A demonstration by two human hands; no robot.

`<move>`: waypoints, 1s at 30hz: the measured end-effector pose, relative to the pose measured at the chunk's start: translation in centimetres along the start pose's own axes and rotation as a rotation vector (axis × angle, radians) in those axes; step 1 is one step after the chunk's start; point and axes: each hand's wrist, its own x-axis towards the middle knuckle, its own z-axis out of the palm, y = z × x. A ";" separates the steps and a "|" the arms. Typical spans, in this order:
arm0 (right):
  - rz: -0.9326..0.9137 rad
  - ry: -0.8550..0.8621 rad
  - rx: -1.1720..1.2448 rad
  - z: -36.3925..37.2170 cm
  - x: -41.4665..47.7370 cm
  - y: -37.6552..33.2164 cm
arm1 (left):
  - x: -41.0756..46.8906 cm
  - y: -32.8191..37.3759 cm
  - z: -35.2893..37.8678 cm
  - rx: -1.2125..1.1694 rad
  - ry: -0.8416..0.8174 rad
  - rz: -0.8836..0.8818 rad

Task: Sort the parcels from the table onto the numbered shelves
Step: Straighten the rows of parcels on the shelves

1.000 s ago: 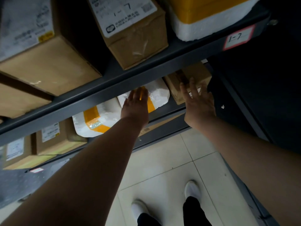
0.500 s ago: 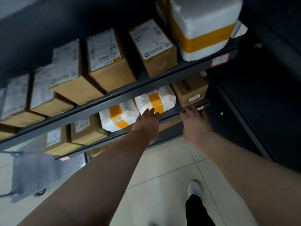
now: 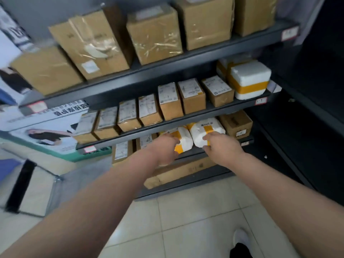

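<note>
A dark metal shelving unit (image 3: 167, 69) fills the far side, above a pale tiled floor (image 3: 195, 220). A printed poster (image 3: 46, 135) hangs at far left, blurred. Two bare forearms reach from the near edge toward the third shelf down: the left forearm (image 3: 93, 202) runs up from the near left, the right forearm (image 3: 279, 183) from the near right, both nearly straight.

Large cardboard boxes (image 3: 154, 34) stand on the top shelf. A long flat carton (image 3: 182, 172) lies on the lowest shelf. On the second shelf a white foam box (image 3: 249, 79) banded with yellow tape sits at the right end, just beside a row of small labelled boxes (image 3: 149, 112).

On the third shelf two white parcels with yellow tape lie side by side, touching: the left parcel (image 3: 184, 141) and the right parcel (image 3: 206, 128). A brown box (image 3: 236, 123) stands just right of them.

The left hand (image 3: 164, 148) is at the near end of the left parcel, back of the hand up, fingers loosely curled against it. The right hand (image 3: 222, 146) is at the near end of the right parcel, fingers bent over its front, thumb low. The picture is smeared here, so I cannot tell whether either grip is closed on its parcel or only touching it.

A small red-edged tag (image 3: 261, 100) marks the second shelf's right end. A white shoe (image 3: 242, 237) shows at near right.
</note>
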 end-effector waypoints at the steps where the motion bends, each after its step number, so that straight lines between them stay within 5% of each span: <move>1: -0.015 0.022 -0.006 -0.9 -0.4 -1.4 | -1.4 -0.7 -0.7 0.004 0.033 -0.005; 12: -0.218 0.331 -0.040 -9.7 -1.4 -13.7 | -12.8 -9.0 -10.0 -0.127 0.449 -0.246; 20: -0.385 0.375 -0.005 -13.2 4.3 -19.5 | -13.3 -14.9 -13.7 -0.133 0.541 -0.427; 30: -0.610 0.703 -0.092 -18.5 12.3 -25.1 | -10.9 -23.2 -19.7 -0.063 0.667 -0.556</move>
